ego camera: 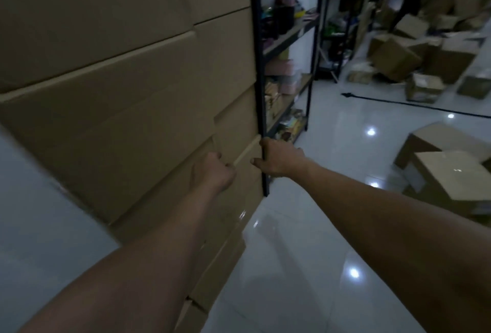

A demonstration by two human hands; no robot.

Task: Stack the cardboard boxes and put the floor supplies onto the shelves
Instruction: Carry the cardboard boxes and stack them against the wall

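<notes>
Cardboard fills the head view from 9 to 12 o'clock: a tall stack (pixel 119 93) standing hard against the black post (pixel 259 66) of the shelves (pixel 289 37). The box (pixel 245 155) I am seating sits low in that stack, just below centre, with its end between my hands. My left hand (pixel 212 173) is on its 9 o'clock side, fingers curled onto a raised edge. My right hand (pixel 281 159) is at its 3 o'clock, thumb on the face and fingers round the corner where the post runs. I cannot tell whether it grips box or post. The hands are near each other, not touching.

I judge the push should go in square, both hands pressing evenly, until the end sits flush with its neighbours, with my fingers kept clear of the post. Loose boxes (pixel 446 173) lie on the floor (pixel 305 226) at 3 o'clock, well apart from both hands.
</notes>
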